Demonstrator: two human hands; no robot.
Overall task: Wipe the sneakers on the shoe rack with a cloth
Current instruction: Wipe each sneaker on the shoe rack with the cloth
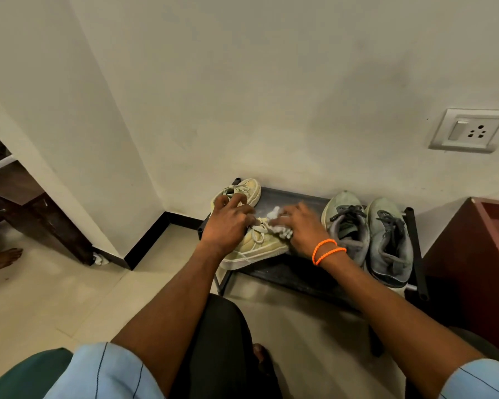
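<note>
Both forearms reach out from light blue sleeves (104,372) toward the black shoe rack (297,272) against the wall. Right of the right hand sits a pair of grey sneakers (369,234), side by side on the rack. Under both hands lies a pale yellow sneaker (254,249), its mate (247,190) just beyond the left hand. Left hand (228,223) rests on the near yellow sneaker, fingers curled over the laces. Right hand (300,226), orange bracelets (327,251) at the wrist, presses a crumpled white cloth (277,218) onto that shoe, fingers bent around it.
</note>
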